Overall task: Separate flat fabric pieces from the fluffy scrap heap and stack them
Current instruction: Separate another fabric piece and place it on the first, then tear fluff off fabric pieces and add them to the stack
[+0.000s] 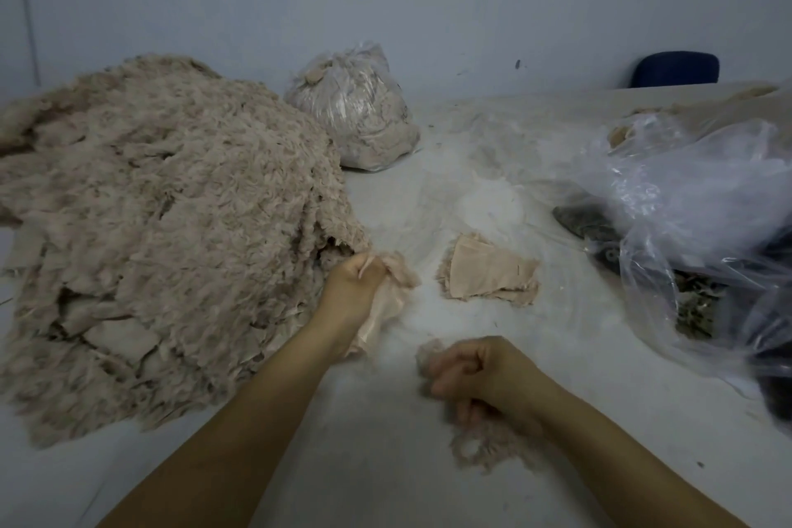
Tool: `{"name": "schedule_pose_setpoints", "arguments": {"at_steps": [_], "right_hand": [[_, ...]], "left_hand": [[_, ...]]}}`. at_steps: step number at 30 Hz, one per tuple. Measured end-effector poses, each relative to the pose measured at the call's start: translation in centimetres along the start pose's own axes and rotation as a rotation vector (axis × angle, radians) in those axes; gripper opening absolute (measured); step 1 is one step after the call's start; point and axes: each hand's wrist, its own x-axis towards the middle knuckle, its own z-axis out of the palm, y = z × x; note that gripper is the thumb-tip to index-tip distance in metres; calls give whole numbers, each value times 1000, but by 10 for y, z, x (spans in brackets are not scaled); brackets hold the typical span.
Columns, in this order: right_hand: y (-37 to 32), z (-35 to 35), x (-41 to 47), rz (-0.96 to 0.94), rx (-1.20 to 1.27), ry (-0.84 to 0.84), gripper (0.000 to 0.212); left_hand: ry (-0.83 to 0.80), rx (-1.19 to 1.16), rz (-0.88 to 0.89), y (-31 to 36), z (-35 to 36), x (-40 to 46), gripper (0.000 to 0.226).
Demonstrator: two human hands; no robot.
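Two bare forearms extend over white table (385, 463). Right hand (480, 377) nearest, blurred, fingers curled around fluffy tuft (480, 448) hanging below fist. Left hand (353, 285) further out, at heap edge, fist clenched on flat fabric piece (381, 313) trailing toward wrist. Stack of flat pieces (490, 276) lies beyond right hand, apart from heap. Fluffy scrap heap (163, 227) fills left side. Loose clear plastic bags (685, 206) at right. Tied bag of scraps (355, 116) behind heap. Blue chair back (677, 69) against pale wall.
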Motion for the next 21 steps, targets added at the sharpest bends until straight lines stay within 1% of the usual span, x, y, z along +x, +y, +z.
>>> {"name": "schedule_pose_setpoints", "arguments": {"at_steps": [2,3,4,5,6,7,8,10,11,13,16,17,20,21], "right_hand": [[-5,-7,8,-38,83,159,50],[-10,-8,12,-71,80,219,60],[-14,-8,16,-116,57,254,58],[-16,-6,20,-173,36,280,46],[-16,-3,24,-225,30,321,28],[-16,0,27,-267,46,376,12],[-15,1,30,-292,56,440,8],[-11,2,36,-312,70,543,15],[-11,1,38,-318,80,574,16],[-10,3,42,-334,116,604,17],[-11,9,46,-394,178,658,17],[-11,11,47,-415,196,680,16],[-12,10,48,-451,273,732,14],[-11,8,48,-447,301,750,13]], "left_hand": [[-185,77,-25,-2,0,-1,25],[-282,110,-47,-4,3,-2,26],[-362,127,-71,-6,6,-3,26],[-398,131,-94,-8,11,-5,28],[-384,114,-128,-10,15,-6,31],[-334,49,-198,-12,17,-6,39],[-282,-56,-311,-15,18,-5,50],[-237,-266,-550,-17,16,-8,67],[-230,-315,-627,-18,15,-9,71],[-211,-364,-699,-21,17,-13,70],[-164,-436,-670,-20,28,-15,60],[-114,-424,-631,-20,33,-15,55],[101,-208,-449,-26,40,-13,42],[140,-140,-374,-27,41,-11,40]]}}
